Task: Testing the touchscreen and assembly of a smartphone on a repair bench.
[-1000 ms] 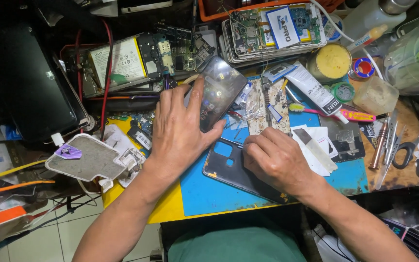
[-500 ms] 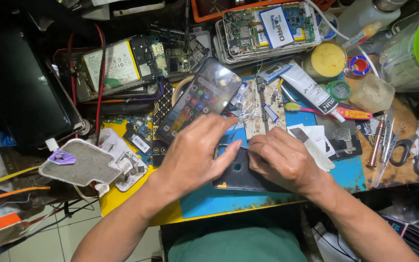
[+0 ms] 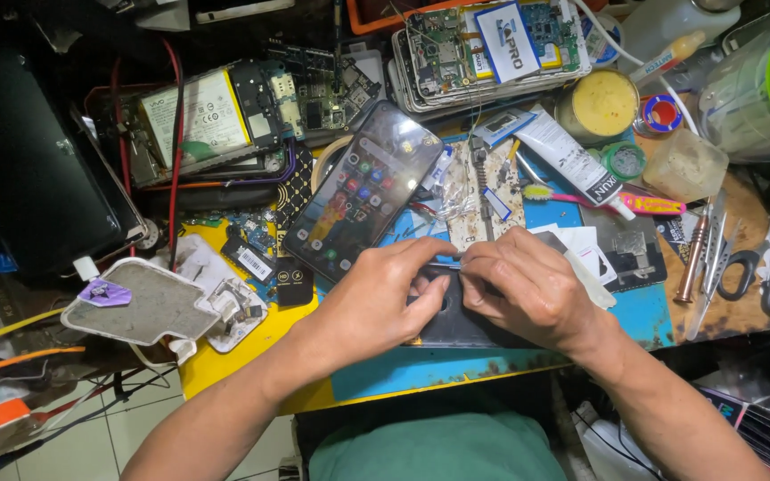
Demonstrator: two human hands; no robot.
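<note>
1. A crowded repair bench with a blue and yellow work mat [image 3: 225, 365] is hemmed by circuit boards, tubes and scissors; free room remains only along the mat's near edge
2. A lit black smartphone [image 3: 363, 191] now lies tilted just above the hands; a second ago the left hand held it
3. A dark flat phone body [image 3: 456, 321] lies under both hands
4. The left hand [image 3: 376, 298] and right hand [image 3: 528, 289] pinch a thin metal tool [image 3: 446, 265] between them

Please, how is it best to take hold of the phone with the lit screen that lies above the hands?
Probably by its two long edges near the middle, coming from above. The lit phone lies flat, screen up and tilted diagonally, so fingers would pinch across its narrow width. Its lower end sits close to the left hand, and clutter crowds the upper end.
</note>
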